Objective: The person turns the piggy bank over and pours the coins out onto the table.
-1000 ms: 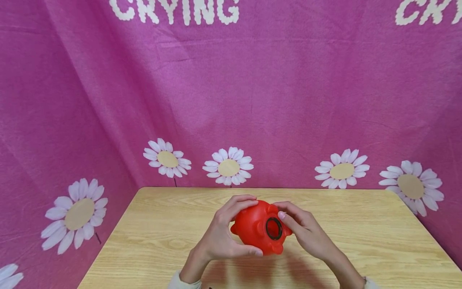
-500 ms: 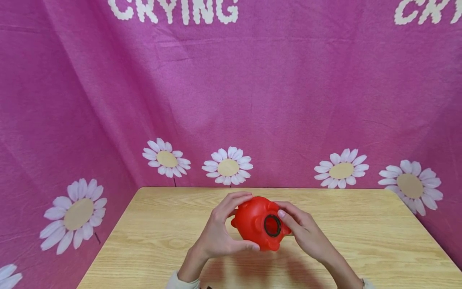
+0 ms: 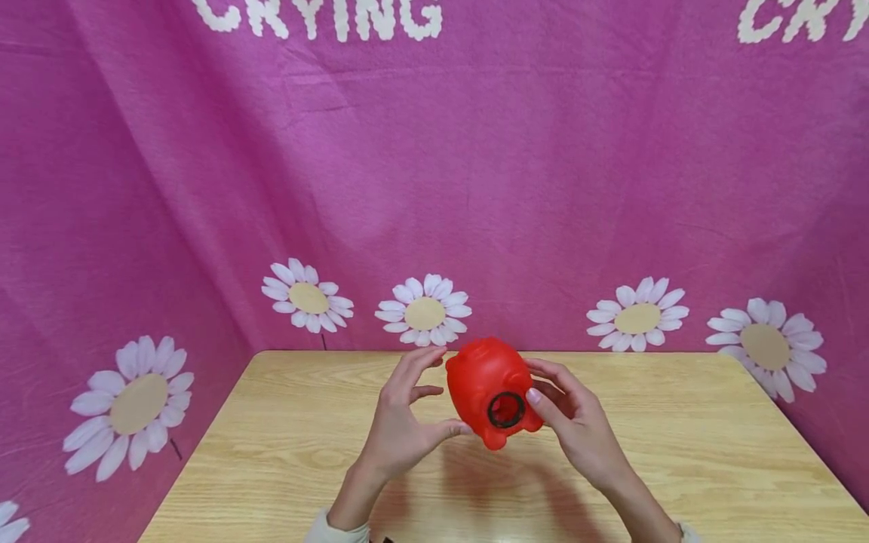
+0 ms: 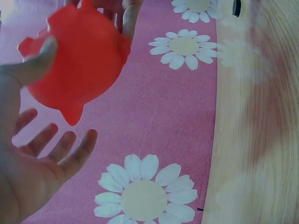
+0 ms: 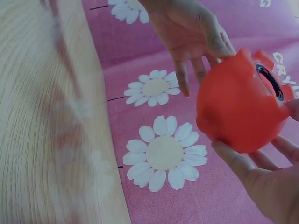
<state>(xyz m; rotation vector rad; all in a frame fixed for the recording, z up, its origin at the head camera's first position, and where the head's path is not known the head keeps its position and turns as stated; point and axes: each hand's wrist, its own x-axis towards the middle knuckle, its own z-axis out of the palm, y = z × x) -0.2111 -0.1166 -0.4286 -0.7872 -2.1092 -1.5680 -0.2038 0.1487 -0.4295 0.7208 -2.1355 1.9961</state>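
Observation:
A red piggy bank [image 3: 490, 381] is up off the table, its round opening with a black rim [image 3: 506, 409] turned toward the head camera. Stubby feet stand around that opening. My right hand [image 3: 584, 430] grips it from the right, thumb beside the opening and fingers behind. On the other side my left hand [image 3: 400, 422] is spread wide, fingers off the surface; its thumb is at the lower left of the body. In the left wrist view a pointed part [image 4: 72, 114] sticks out from the piggy bank [image 4: 88, 56] above the left fingertips.
A light wooden table [image 3: 285, 460] lies below the hands. Pink fabric [image 3: 516, 188] with white daisies and lettering hangs behind and at the sides. A small black object [image 4: 237, 8] shows at the top of the left wrist view; its kind is unclear.
The piggy bank has risen and turned, its opening swinging lower and slightly left. My left fingers have come away from it, while my right hand keeps its hold.

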